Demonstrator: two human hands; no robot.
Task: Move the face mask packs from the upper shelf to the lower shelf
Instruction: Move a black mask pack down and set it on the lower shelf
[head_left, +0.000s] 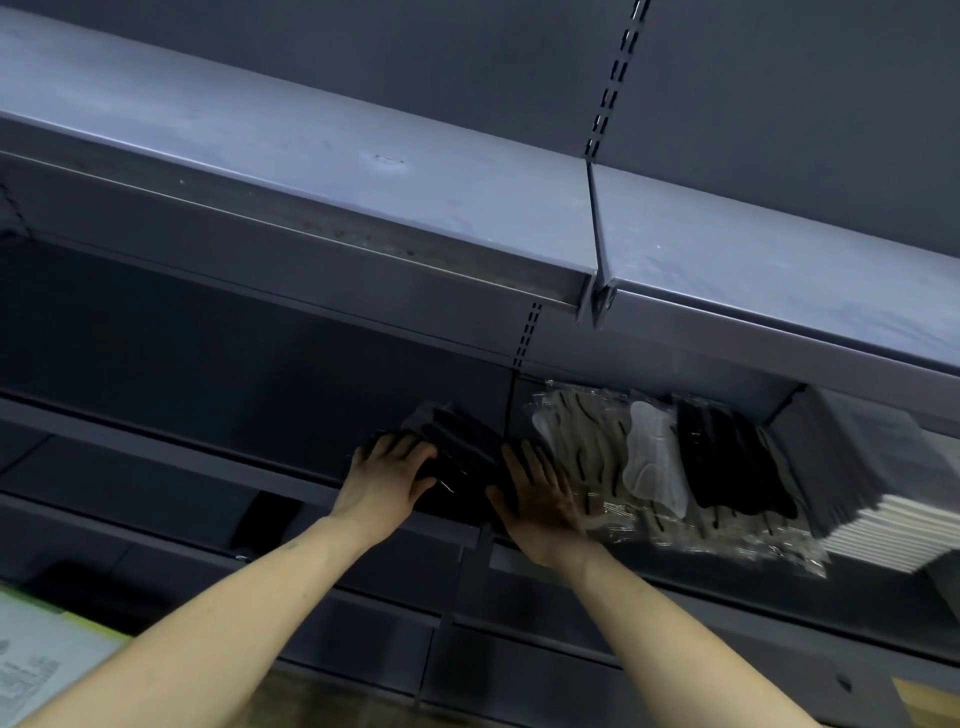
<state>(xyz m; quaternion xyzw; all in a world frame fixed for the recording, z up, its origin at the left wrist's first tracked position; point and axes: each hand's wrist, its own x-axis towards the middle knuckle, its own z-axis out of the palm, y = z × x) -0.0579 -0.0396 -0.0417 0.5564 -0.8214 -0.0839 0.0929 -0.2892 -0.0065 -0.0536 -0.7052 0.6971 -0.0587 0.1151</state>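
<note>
A stack of black face mask packs (462, 447) lies on a dark shelf (291, 475) under the wide blue-grey upper shelf (322, 156). My left hand (387, 480) rests on the stack's left end, fingers spread and slightly bent over it. My right hand (540, 493) lies flat on the stack's right end with straight fingers. To the right on the same level lie clear packs with grey masks (582, 447), a translucent white piece (654, 462) and more black masks (727, 457).
A stack of grey, white-edged flat items (857, 478) sits at the far right. Lower shelves (519, 639) run below my forearms. A slotted upright (613, 88) divides the shelving bays. A pale printed box (41, 654) shows at the lower left.
</note>
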